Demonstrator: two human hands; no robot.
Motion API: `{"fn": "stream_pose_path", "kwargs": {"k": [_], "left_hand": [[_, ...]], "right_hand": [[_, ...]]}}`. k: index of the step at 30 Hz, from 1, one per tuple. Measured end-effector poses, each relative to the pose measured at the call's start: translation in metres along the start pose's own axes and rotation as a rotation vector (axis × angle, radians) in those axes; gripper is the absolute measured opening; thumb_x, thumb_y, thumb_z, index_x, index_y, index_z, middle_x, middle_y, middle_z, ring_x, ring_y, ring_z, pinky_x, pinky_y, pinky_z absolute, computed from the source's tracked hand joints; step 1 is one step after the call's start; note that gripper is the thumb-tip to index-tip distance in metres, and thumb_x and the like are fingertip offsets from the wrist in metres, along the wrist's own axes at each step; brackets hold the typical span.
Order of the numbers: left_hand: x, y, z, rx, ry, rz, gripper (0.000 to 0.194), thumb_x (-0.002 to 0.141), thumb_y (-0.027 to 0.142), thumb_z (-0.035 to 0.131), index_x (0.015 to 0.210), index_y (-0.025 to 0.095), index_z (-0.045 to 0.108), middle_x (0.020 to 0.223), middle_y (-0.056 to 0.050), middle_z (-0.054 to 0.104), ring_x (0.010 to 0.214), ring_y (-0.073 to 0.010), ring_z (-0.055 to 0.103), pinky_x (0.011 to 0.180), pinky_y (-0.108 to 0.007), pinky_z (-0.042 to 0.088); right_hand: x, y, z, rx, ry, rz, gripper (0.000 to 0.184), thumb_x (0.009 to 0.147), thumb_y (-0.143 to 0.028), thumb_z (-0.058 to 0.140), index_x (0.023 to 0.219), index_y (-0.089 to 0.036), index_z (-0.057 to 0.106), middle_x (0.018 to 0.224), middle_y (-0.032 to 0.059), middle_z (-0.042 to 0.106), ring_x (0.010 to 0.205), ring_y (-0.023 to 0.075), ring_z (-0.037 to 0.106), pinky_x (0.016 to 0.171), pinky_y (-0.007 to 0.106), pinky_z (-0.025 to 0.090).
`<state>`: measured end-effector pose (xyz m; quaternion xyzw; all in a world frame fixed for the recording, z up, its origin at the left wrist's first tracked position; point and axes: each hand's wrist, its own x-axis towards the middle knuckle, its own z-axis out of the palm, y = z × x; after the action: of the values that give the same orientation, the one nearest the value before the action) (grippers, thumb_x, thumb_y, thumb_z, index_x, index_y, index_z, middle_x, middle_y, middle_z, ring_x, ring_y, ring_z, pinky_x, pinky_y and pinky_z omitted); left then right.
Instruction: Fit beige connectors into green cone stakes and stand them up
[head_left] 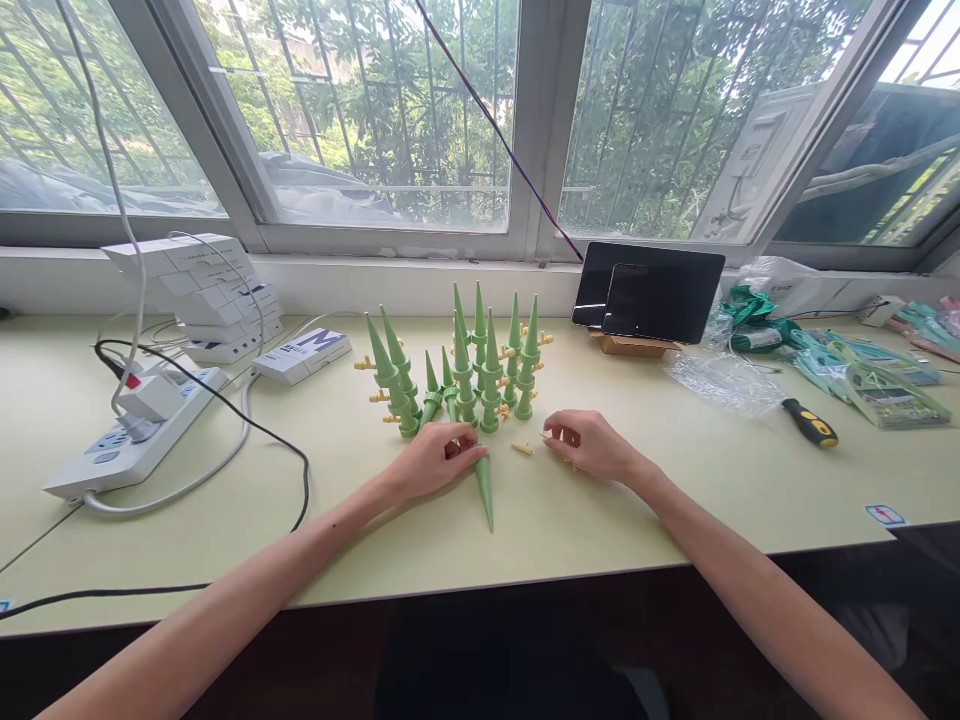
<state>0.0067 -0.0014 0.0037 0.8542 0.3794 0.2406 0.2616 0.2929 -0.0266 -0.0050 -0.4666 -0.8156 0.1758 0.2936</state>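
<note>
My left hand (439, 460) is closed on the wide end of a green watering spike (485, 495). The spike lies on the table with its tip toward the front edge. To the right, my right hand (592, 445) has its fingertips pinched together on a small pale-yellow valve, mostly covered by the fingers. Between the hands lies a loose yellow valve (522, 448). Part of another yellow piece shows under the right hand. Just behind my left hand stand several green spikes (489, 385), tips up, many with yellow valves in their sides.
At left are a white power strip (150, 430), a black cable (281, 440) and stacked white boxes (217, 290). A tablet (652, 290) with a phone leaning on it stands at the back right. Further right lie a screwdriver (810, 422), plastic wrap (727, 383) and green bags (892, 390).
</note>
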Motion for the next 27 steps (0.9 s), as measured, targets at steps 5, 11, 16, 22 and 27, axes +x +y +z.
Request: {"fn": "stream_pose_path", "kwargs": {"k": [5, 11, 16, 22, 27], "left_hand": [[0.0, 0.0, 0.0, -0.008, 0.003, 0.007, 0.03, 0.09, 0.042, 0.054, 0.078, 0.016, 0.06, 0.063, 0.001, 0.054, 0.05, -0.0084, 0.04, 0.048, -0.021, 0.035], [0.001, -0.001, 0.001, -0.004, 0.011, 0.021, 0.03, 0.09, 0.042, 0.055, 0.077, 0.015, 0.06, 0.063, 0.001, 0.053, 0.051, -0.0084, 0.041, 0.048, -0.021, 0.036], [0.001, 0.0, 0.001, -0.002, 0.008, 0.02, 0.03, 0.09, 0.042, 0.054, 0.078, 0.015, 0.06, 0.064, 0.001, 0.053, 0.051, -0.0085, 0.041, 0.049, -0.021, 0.036], [0.001, -0.001, 0.001, -0.009, 0.003, 0.021, 0.031, 0.091, 0.043, 0.053, 0.079, 0.015, 0.061, 0.064, 0.0, 0.055, 0.052, -0.0092, 0.043, 0.049, -0.021, 0.037], [0.001, -0.001, 0.001, 0.0, 0.004, 0.022, 0.03, 0.091, 0.043, 0.054, 0.079, 0.016, 0.06, 0.061, 0.002, 0.053, 0.05, -0.0088, 0.041, 0.048, -0.021, 0.035]], "right_hand": [[0.0, 0.001, 0.002, -0.129, -0.013, -0.004, 0.008, 0.088, -0.024, 0.06, 0.091, -0.019, 0.065, 0.085, 0.0026, 0.065, 0.06, 0.0109, 0.052, 0.062, 0.027, 0.045], [-0.001, -0.012, 0.008, -0.235, 0.036, -0.06, 0.016, 0.088, -0.034, 0.064, 0.097, -0.02, 0.065, 0.095, 0.0043, 0.064, 0.061, 0.0109, 0.053, 0.067, 0.028, 0.044], [-0.001, -0.02, 0.019, -0.326, 0.003, -0.13, 0.017, 0.09, -0.034, 0.062, 0.097, -0.019, 0.065, 0.095, 0.0064, 0.062, 0.067, 0.0144, 0.057, 0.065, 0.028, 0.043], [0.002, -0.018, 0.025, -0.351, 0.003, -0.161, 0.013, 0.095, -0.026, 0.054, 0.093, -0.018, 0.063, 0.09, 0.0069, 0.061, 0.069, 0.0153, 0.057, 0.065, 0.028, 0.043], [0.005, -0.02, 0.026, -0.387, -0.007, -0.188, 0.015, 0.097, -0.02, 0.049, 0.088, -0.017, 0.061, 0.086, 0.0073, 0.06, 0.074, 0.0174, 0.058, 0.064, 0.029, 0.044]]}}
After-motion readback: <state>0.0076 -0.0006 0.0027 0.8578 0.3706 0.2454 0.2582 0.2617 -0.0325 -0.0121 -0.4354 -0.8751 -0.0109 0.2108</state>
